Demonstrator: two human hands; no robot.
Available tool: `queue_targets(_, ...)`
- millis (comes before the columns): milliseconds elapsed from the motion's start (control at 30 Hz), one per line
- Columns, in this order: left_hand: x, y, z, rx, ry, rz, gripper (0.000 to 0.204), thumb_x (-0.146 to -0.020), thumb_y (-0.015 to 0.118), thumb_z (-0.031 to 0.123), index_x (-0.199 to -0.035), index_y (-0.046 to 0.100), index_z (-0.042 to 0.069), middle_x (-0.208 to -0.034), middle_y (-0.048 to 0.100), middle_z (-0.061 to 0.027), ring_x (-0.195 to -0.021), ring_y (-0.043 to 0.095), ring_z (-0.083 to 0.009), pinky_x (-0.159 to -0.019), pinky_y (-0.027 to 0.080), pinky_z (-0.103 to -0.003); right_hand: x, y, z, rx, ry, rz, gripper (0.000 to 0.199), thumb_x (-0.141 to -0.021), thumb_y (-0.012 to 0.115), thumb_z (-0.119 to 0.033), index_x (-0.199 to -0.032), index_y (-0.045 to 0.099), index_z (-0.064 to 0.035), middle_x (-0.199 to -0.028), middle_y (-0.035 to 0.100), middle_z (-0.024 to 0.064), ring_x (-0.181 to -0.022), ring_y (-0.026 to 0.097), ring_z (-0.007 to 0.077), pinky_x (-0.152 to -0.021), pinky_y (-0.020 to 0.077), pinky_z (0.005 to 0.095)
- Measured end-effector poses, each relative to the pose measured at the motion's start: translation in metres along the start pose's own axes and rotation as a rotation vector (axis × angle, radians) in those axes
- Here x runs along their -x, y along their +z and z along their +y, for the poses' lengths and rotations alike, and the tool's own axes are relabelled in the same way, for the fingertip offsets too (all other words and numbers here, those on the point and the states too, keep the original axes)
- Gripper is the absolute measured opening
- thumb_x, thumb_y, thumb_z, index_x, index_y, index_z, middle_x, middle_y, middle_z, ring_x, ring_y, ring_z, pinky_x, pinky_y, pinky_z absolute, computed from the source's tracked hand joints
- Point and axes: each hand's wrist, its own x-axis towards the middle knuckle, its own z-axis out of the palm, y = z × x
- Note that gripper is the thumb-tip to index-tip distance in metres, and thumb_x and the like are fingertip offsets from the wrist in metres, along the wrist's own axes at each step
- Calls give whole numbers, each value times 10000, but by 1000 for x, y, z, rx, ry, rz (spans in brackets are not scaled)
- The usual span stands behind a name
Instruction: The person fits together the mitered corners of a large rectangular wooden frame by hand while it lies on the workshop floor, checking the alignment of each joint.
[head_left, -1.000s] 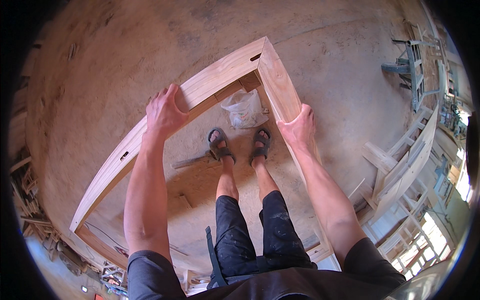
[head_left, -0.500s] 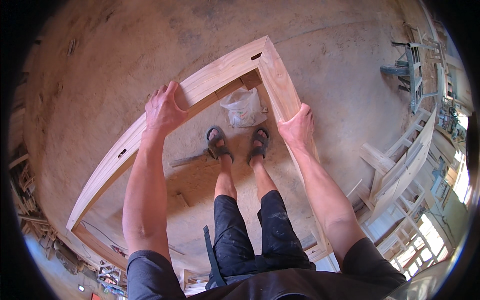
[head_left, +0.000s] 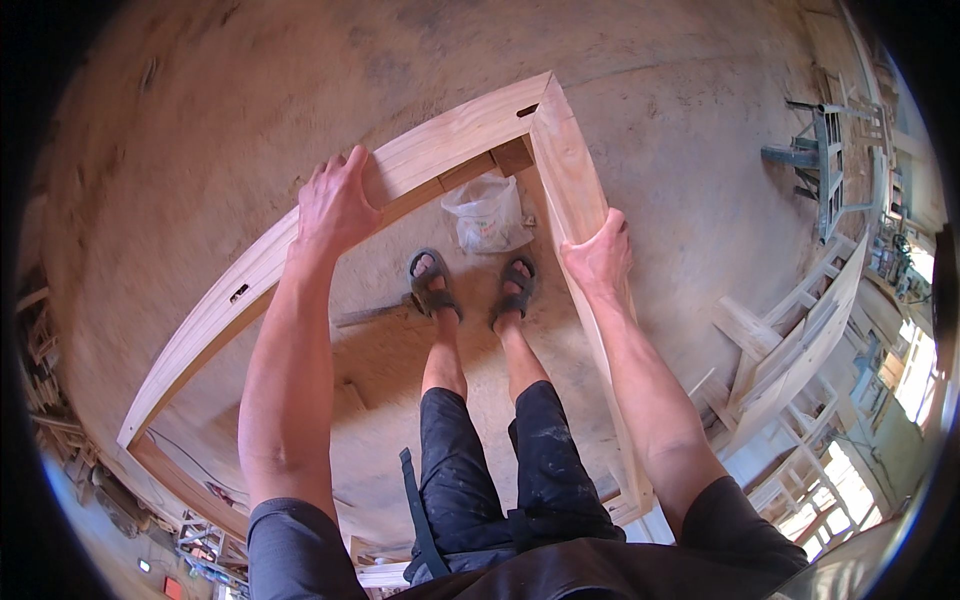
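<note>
A large pale wooden frame (head_left: 455, 128) surrounds my legs, its nearest mitred corner pointing away from me. Dark slots are cut into its face, one beside that corner and one farther down the left rail. My left hand (head_left: 338, 205) is wrapped over the long left rail, fingers across its outer side and thumb on the inner. On the shorter right rail, my right hand (head_left: 600, 255) grips below the corner, with the thumb toward the inside. Its fingertips are partly hidden behind the wood.
A white plastic bag (head_left: 487, 215) lies on the dusty floor beyond my sandalled feet, by some wood blocks (head_left: 512, 157). A hammer-like tool (head_left: 372, 315) rests by my left foot. Stacked boards (head_left: 800, 345) and a metal stand (head_left: 828, 165) are at the right.
The frame has turned slightly, its corner shifting right and its far left end moving left. Both hands keep their hold on the rails.
</note>
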Motion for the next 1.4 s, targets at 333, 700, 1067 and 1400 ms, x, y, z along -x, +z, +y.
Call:
queue_targets(333, -1, -3, 3, 26, -40, -47, 504, -757, 763, 125, -1222, 578, 71, -1122, 673, -232, -1120, 637, -432, -941, 514, -522, -2, -4, -5, 34, 20, -21, 701, -723, 856, -249, -1253, 437, -60, -1219, 626, 263, -1100, 664, 478, -940, 541, 596)
queue_targets(700, 2, 7, 2, 4, -25, 21, 509, -753, 798, 137, -1213, 581, 107, -1159, 674, -209, -1133, 644, -415, -930, 551, -501, -5, -6, -6, 69, 69, -75, 719, -722, 836, -245, -1291, 442, -51, -1244, 624, 247, -1154, 644, 457, -980, 531, 581)
queue_targets(1067, 2, 6, 9, -35, -68, 10, 640, -718, 876, 250, -1259, 569, 97, -1206, 674, -176, -1160, 634, -404, -979, 524, -502, 0, -3, -4, -5, 16, -11, 752, -719, 867, -259, -1299, 440, -44, -1249, 619, 253, -1177, 629, 451, -992, 525, 565)
queue_targets(1400, 0, 4, 13, -62, -73, 19, 691, -685, 923, 242, -1269, 583, 99, -1206, 668, -152, -1161, 626, -384, -966, 531, -508, 1, -7, -2, 16, -84, 23, 782, -701, 929, -280, -1272, 459, -23, -1200, 616, 263, -1130, 614, 448, -975, 504, 553)
